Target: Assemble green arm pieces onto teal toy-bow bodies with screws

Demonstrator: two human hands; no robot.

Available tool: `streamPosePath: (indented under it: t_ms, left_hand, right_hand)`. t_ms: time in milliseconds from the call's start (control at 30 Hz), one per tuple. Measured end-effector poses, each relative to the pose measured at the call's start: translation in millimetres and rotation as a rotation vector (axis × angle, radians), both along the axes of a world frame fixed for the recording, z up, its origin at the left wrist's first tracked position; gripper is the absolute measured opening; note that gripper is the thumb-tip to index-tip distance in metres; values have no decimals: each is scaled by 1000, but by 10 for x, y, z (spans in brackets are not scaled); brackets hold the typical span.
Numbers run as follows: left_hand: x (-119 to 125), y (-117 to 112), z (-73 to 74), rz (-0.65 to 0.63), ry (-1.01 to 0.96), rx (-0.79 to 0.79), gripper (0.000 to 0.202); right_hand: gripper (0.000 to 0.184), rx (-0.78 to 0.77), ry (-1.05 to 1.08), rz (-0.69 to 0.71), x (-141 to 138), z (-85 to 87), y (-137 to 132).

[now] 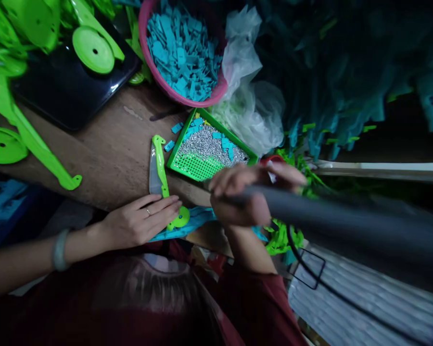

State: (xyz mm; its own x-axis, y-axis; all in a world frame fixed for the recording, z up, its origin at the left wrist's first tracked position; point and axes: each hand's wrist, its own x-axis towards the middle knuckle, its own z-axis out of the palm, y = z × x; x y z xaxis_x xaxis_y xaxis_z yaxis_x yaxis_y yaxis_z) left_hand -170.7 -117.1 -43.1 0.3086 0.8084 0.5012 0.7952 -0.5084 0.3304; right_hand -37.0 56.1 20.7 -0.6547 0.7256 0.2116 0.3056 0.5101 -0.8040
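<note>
My left hand [144, 221] lies with its fingers stretched flat across a bright green plastic part [159, 166] on the wooden bench. A flat grey blade-like strip [154, 175] runs along that part, and a round green disc [182, 217] sits at its near end. The left thumb is hidden. My right hand [238, 194] is wrapped around a dark cylindrical electric screwdriver [310, 206], blurred by motion, whose thin tip points left toward the green part. Beyond the hands, a green perforated basket [198, 166] holds many small silvery screws [207, 142] and several blue plastic pieces.
A pink tub [155, 72] full of blue pieces stands at the back, beside a clear plastic bag [263, 115]. Green disc-ended parts [94, 50] lie on a black tray [72, 101] at left. A black cord [310, 274] loops below the screwdriver.
</note>
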Motion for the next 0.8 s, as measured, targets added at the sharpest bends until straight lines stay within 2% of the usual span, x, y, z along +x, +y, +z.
streamPosePath:
  t_ms: [100, 200, 300, 367, 433, 600, 800]
  left_hand:
    - [2, 6, 8, 21, -28, -14, 38]
    - [-3, 27, 38, 21, -24, -8, 36]
    - [-4, 40, 48, 23, -29, -12, 35]
    - [-1, 37, 35, 24, -52, -20, 35]
    - [1, 29, 15, 20, -58, -26, 35]
    - [9, 11, 2, 24, 44, -9, 35]
    - [87, -31, 70, 11, 32, 18, 34]
  right_hand:
    - [35, 13, 420, -201, -333, -192, 132]
    - [30, -68, 533, -117, -470, -287, 163]
    - [20, -83, 493, -37, -397, -258, 152]
    - [32, -63, 383, -27, -309, -222, 136]
    - [37, -64, 344, -17, -241, -212, 119]
    - [28, -166, 465, 60, -223, -296, 110]
    - [31, -167, 448, 38, -241, -293, 124]
